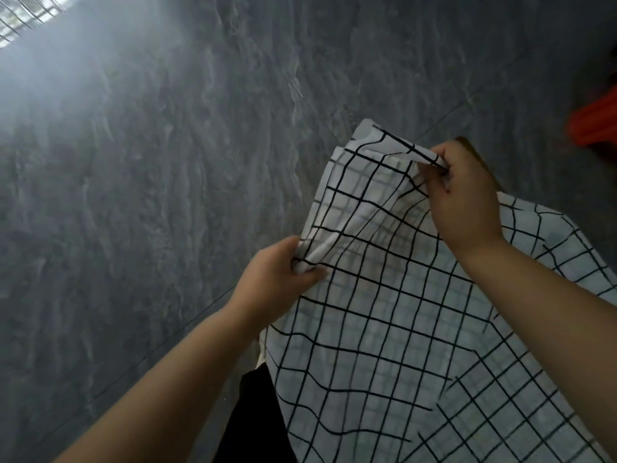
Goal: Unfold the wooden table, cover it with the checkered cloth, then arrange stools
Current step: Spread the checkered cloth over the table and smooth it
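Two hands on the cloth, no table in sight

Both hands grip the checkered cloth (384, 312), held up in the air over a grey stone-look floor (150, 162). Left hand (277, 279) is closed in a fist around a bunched edge of the fabric. Right hand (464, 192), higher and further out, pinches a corner fold between thumb and fingertips. Between the two hands the cloth is doubled over, layers showing through one another; below and to the right of the right forearm it hangs in loose folds toward the person's body. Dark clothing shows under the left forearm.

Something orange (594, 125), blurred, sits beyond the right hand at the picture's edge; cannot tell what it is. A wire grid (23, 15) shows far out past the left hand, in bright light.

Progress, as a judgement: the cloth is picked up and seems to be in the middle of being opened out. Wooden table and stools are not in view, so whether the table is unfolded cannot be told. Spreading the cloth and arranging the stools appear to remain.
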Available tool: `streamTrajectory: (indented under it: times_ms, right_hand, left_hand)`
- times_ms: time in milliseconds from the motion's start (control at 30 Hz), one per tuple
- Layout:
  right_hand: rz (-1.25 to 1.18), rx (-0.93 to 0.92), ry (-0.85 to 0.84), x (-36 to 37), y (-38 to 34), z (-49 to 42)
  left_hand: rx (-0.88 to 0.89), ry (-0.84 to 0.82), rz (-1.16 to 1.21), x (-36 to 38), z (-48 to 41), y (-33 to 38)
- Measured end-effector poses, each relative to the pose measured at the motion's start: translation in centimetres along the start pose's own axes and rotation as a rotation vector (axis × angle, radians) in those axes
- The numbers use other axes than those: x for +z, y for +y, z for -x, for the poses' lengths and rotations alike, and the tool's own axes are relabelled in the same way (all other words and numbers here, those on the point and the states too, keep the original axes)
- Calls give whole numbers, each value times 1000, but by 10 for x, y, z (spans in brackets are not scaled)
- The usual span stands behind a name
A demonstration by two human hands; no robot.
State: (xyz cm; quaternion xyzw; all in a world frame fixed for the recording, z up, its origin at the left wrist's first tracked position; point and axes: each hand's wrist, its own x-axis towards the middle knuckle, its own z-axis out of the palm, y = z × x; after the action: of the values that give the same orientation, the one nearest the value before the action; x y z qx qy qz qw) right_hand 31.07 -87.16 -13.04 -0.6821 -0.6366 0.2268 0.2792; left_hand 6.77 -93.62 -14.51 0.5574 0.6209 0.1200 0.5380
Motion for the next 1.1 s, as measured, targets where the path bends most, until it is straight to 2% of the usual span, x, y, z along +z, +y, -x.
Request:
streamTrajectory:
  times_ms: [233, 333, 567, 733, 833, 933, 1033, 1100]
  right_hand:
    - [-4, 128, 36, 6, 3, -30]
    - [5, 157, 64, 13, 5, -55]
    - [-31, 160, 131, 25, 10, -102]
    - [-71, 240, 39, 15, 23, -97]
    - [43, 329, 38, -1, 57, -70]
    - [261, 413, 25, -32, 106, -35]
    - [324, 531, -47, -62, 146, -14]
    - [215, 610, -72, -71, 159, -10]
  left_hand:
    - [206, 49, -480, -67, -57, 30]
    - [242, 33, -584, -80, -89, 41]
    - [257, 91, -662, -100, -147, 51]
    - [160, 85, -737, -89, -170, 55]
    - [122, 140, -677, -67, -169, 51]
    - [237, 210, -654, -26, -148, 58]
    - [404, -15, -753, 32, -115, 64]
    - [430, -192, -835, 69, -96, 58]
